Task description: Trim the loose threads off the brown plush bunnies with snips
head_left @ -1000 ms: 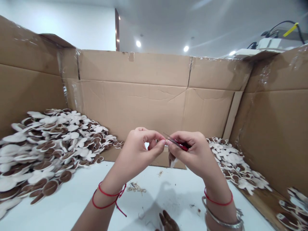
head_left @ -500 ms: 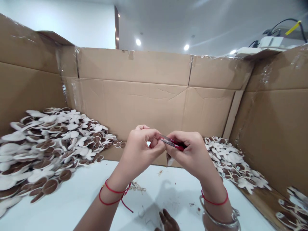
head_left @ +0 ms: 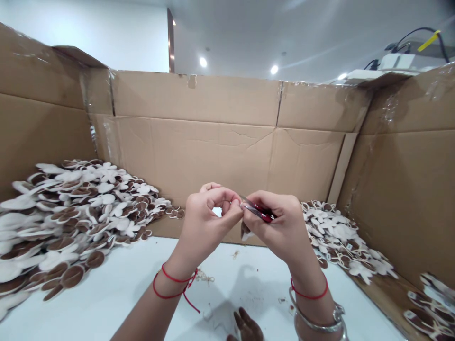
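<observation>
As L hand [head_left: 209,215] angles in w/ fingertips [head_left: 235,204] pinched, R hand [head_left: 279,220] grips red snips [head_left: 265,216].

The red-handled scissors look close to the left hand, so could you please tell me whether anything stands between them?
Nothing visible stands between the red-handled scissors and the left hand; contact is unclear.
</observation>
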### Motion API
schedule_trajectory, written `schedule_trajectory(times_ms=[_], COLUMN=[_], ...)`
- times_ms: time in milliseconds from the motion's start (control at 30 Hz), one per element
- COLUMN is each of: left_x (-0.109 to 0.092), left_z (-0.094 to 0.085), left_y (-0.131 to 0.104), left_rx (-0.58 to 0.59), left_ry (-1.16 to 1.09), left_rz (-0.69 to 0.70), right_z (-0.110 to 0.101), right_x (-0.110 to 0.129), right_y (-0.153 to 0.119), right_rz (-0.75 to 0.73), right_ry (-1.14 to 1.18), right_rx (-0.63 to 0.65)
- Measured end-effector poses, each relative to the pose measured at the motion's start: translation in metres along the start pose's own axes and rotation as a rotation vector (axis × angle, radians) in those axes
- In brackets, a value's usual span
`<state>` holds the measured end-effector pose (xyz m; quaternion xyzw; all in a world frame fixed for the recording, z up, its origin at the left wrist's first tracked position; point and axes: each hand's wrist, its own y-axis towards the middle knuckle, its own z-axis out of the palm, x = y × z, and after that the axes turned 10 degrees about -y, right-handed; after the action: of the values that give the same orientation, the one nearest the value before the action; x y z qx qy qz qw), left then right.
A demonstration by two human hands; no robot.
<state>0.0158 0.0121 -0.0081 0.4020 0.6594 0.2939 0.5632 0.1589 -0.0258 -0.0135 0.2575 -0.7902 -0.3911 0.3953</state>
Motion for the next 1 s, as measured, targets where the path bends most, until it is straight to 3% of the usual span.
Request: schedule_trajectory(times_ms=[200, 367, 600, 733, 1000], left_x=[-0.008, -0.017, -0.022, -0.02, -0.01], left_z=[-0.007, -0.018, -0.018, -0.014, -0.02], left_y=[0.001, 0.002, 0.0, -0.001, 0.002], left_rx=[0.048, 0.177, 0.301, 0.383, 0.44], left_ry=[-0.013, -0.001, 0.262, 0.274, 0.223], left_rz=[-0.096, -0.132, 0.027, 0.063, -0.185], right_z=[-0.005, -0.008, -0.01, -0.011, 0.0], right_x=[0.0, -0.002, 0.004, 0.006, 0.005], right_y=[0.0, -0.001, -0.001, -0.001, 0.001], right_rz=[0.073, 0.079, 0.071, 0.032, -0.04], right_ry=[0.108, 0.116, 0.036, -0.072, -0.207], right_rx=[0.001, 0.012, 0.004, 0.014, 0.025])
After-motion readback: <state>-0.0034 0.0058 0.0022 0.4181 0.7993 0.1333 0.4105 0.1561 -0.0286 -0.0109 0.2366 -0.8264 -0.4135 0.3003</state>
